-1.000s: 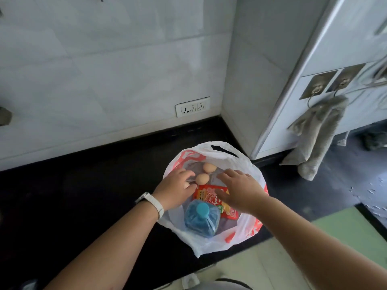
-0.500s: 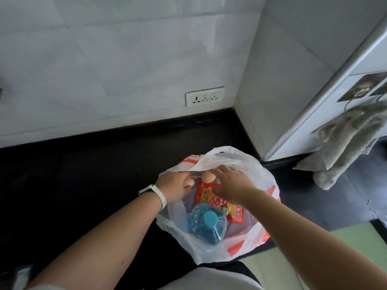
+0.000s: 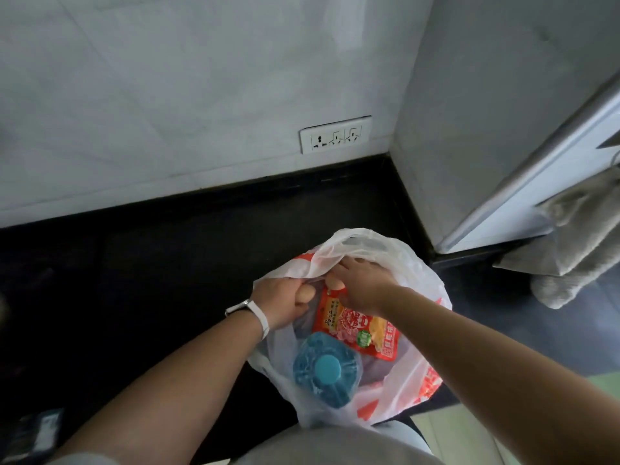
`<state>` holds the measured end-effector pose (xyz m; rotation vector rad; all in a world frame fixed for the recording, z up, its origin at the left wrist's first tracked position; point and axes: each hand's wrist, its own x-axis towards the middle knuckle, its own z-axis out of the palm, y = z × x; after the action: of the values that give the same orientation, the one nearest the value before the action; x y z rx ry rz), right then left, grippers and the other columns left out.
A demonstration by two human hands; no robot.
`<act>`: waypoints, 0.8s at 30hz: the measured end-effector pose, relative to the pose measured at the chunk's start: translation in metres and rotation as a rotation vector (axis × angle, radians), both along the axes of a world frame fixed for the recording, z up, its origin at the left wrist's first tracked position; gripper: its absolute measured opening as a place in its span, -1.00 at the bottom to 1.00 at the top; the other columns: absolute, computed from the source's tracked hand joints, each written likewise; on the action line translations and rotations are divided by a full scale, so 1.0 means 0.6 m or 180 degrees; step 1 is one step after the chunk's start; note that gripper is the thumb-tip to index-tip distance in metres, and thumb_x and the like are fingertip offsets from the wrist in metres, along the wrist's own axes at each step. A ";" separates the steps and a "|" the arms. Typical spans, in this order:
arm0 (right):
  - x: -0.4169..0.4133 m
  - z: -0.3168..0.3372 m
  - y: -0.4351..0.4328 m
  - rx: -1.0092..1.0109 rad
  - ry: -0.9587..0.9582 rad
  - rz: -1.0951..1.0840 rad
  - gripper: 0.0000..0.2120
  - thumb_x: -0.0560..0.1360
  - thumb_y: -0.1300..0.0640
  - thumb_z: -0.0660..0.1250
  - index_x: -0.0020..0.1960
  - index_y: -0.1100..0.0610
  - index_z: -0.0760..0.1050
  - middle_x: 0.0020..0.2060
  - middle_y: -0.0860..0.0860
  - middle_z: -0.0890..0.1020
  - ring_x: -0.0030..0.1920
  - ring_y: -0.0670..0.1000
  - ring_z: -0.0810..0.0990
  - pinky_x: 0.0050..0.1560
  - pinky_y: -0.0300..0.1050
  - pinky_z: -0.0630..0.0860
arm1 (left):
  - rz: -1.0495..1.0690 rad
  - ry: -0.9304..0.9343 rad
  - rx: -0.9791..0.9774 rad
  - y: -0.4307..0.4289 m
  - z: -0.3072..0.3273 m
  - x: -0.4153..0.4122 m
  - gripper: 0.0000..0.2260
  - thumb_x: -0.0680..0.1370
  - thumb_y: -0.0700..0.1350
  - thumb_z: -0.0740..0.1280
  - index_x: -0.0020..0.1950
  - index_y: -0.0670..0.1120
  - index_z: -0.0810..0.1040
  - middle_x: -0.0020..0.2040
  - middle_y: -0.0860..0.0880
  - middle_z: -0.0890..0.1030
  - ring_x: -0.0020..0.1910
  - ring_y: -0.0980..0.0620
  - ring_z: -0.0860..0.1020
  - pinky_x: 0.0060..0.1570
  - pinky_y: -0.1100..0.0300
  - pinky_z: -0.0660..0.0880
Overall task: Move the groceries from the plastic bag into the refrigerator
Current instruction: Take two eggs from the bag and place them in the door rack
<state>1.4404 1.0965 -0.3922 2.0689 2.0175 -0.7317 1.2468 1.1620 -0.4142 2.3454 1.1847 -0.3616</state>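
Tan egg [image 3: 304,293] curled in my left hand [image 3: 283,302], lower centre, inside the plastic bag [image 3: 417,275]; right hand [image 3: 364,286] reaches at a second egg [image 3: 335,282], grip unclear. Early unloading: next, lift both out gently.

The plastic bag [image 3: 426,283] is thin and crinkly — you can see through it. The snack packet [image 3: 355,323] is shiny plastic. The water bottle [image 3: 327,367] is clear blue plastic. The egg [image 3: 307,293] looks smooth and dull. The counter [image 3: 167,263] is dark and smooth — the towel [image 3: 577,250] is fuzzy cloth.

Dim, soft, wide-angle edge distortion
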 end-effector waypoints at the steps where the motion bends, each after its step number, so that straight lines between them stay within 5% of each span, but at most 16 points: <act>1: 0.001 -0.005 0.002 -0.0009 -0.0010 -0.0001 -0.45 0.50 -0.07 0.35 0.45 -0.10 0.28 0.41 -0.03 0.38 0.36 0.12 0.43 0.21 0.14 0.50 | -0.0006 -0.0024 0.0049 -0.001 -0.003 0.001 -0.60 0.50 0.10 0.37 0.32 0.09 0.44 0.12 0.02 0.58 0.08 -0.01 0.55 0.00 0.15 0.41; 15: -0.001 -0.028 0.001 -0.0030 0.0032 0.0151 -0.42 0.53 0.00 0.32 0.51 -0.02 0.23 0.43 0.05 0.39 0.41 0.14 0.36 0.39 0.08 0.30 | -0.0226 -0.0386 0.0500 -0.007 0.008 -0.013 -0.74 0.49 0.07 0.34 0.15 0.04 0.52 0.16 0.06 0.61 0.13 0.02 0.56 0.06 0.12 0.48; 24: -0.020 0.019 -0.050 0.0232 0.0827 -0.0718 -0.60 0.46 -0.06 0.38 0.26 -0.08 0.42 0.16 -0.07 0.54 0.19 0.03 0.51 0.23 0.02 0.47 | -0.0043 -0.1019 0.0617 -0.030 0.061 -0.035 -0.57 0.51 0.05 0.41 0.37 0.04 0.50 0.25 0.06 0.60 0.25 0.02 0.51 0.20 0.10 0.44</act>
<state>1.4282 1.0662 -0.3808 2.3805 1.9804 -1.0292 1.2260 1.1439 -0.3775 2.4577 1.0882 0.1289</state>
